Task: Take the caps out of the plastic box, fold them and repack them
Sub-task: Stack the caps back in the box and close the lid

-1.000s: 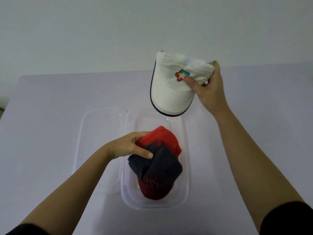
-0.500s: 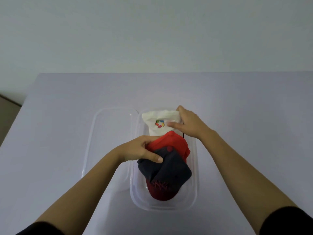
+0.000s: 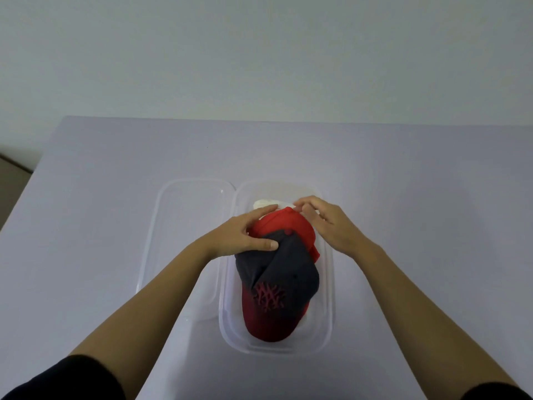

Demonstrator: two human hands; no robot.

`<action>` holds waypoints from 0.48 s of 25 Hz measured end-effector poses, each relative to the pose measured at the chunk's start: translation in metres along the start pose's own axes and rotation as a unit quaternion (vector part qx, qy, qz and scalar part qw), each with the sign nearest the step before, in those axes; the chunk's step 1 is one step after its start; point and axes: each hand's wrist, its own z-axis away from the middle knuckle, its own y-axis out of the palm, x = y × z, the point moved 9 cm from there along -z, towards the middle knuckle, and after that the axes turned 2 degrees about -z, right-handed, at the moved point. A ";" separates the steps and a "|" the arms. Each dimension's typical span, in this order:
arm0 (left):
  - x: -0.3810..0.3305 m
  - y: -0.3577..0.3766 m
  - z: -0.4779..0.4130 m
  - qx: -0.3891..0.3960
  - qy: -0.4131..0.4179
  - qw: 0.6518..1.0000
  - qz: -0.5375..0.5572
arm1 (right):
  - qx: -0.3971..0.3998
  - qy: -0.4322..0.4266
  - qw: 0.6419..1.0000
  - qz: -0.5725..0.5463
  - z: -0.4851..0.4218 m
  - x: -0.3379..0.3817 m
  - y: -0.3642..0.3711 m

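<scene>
A clear plastic box (image 3: 327, 298) stands on the table with three folded caps in it. On top lies a dark grey cap (image 3: 282, 272) with a red brim and red embroidery. It overlaps a red cap (image 3: 288, 226). A white cap (image 3: 264, 203) is tucked at the far end, mostly hidden. My left hand (image 3: 239, 235) grips the red cap's left side, thumb on the grey cap. My right hand (image 3: 328, 223) curls its fingers round the white cap behind the red one.
The box's clear lid (image 3: 184, 226) lies flat against the box's left side. The lilac table (image 3: 418, 212) ends at a pale wall at the back, and its left edge (image 3: 26, 183) drops to a brown floor.
My right hand brought the white cap down from the air into the box's far end and pushed it low behind the red cap. My left hand stayed on the red and grey caps.
</scene>
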 end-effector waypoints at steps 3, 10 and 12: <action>0.011 -0.010 0.003 -0.058 -0.012 0.998 0.024 | -0.013 0.017 0.985 0.174 0.020 -0.018 0.003; 0.021 -0.021 -0.011 -0.197 -0.103 0.965 -0.140 | -0.090 0.081 0.941 0.316 0.005 -0.021 0.009; 0.015 -0.028 -0.003 -0.251 -0.089 0.960 -0.089 | -0.115 0.058 0.951 0.280 -0.005 -0.016 0.000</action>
